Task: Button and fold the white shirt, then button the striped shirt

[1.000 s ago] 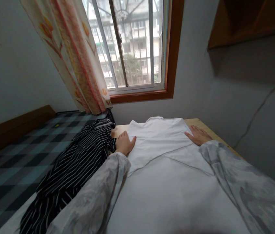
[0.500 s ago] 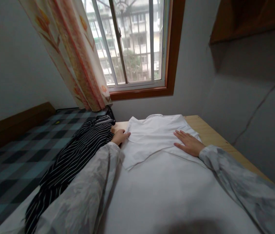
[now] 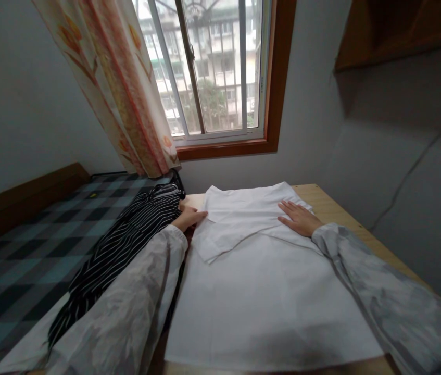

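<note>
While the right hand (image 3: 300, 219) lies flat with fingers extended on a white garment (image 3: 271, 297), the left hand (image 3: 189, 217) has its thumb at the garment's left edge; whether it pinches cloth, I cannot tell. The white garment lies spread on a wooden counter (image 3: 331, 208), a black-and-white striped garment (image 3: 126, 247) to its left.
</note>
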The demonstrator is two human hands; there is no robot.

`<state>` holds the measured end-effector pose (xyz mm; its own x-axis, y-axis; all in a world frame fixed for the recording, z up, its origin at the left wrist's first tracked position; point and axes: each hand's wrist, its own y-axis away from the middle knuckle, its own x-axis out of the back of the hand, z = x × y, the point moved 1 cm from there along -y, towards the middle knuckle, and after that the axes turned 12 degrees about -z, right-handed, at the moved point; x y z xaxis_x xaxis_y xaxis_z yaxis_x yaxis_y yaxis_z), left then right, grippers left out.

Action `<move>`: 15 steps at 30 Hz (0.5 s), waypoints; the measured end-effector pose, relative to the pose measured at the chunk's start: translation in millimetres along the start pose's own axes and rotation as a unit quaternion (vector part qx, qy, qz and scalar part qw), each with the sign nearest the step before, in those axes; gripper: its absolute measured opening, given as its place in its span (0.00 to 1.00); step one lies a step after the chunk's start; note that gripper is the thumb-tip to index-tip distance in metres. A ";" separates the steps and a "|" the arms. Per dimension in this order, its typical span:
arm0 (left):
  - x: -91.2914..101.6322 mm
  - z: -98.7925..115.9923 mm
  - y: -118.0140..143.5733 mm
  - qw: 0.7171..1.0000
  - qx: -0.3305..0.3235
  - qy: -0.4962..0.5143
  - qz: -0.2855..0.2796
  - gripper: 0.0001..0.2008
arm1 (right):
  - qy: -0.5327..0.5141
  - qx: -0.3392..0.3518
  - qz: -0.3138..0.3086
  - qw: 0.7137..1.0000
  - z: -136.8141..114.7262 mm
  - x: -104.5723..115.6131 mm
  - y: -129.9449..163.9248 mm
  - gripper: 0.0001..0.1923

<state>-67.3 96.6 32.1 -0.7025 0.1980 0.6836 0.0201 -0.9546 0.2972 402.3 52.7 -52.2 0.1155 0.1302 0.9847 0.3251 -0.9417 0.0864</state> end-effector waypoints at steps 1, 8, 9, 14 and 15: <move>1.4 1.6 2.8 1.000 0.001 -0.009 -0.008 0.20 | 0.000 0.000 0.002 1.000 -0.3 0.0 0.6 0.42; -2.6 25.0 21.2 0.998 -0.034 -0.043 0.005 0.13 | 0.009 0.004 0.004 1.000 -2.4 1.0 2.8 0.41; -5.4 30.8 23.5 0.998 -0.042 -0.042 -0.007 0.12 | 0.009 0.006 0.006 1.000 -2.3 1.1 2.8 0.40; -21.9 63.8 33.2 0.988 -0.102 -0.049 -0.108 0.11 | 0.006 0.008 0.013 1.000 -1.8 0.7 3.2 0.41; -25.6 70.4 34.3 0.984 -0.119 -0.049 -0.123 0.12 | 0.007 0.008 0.013 1.000 -2.1 0.5 3.3 0.41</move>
<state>1.4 74.4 71.7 -0.5936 0.4393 0.6743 -0.3170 -0.8978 0.3058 401.5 49.0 -51.1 0.1106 0.1018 0.9886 0.3370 -0.9396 0.0590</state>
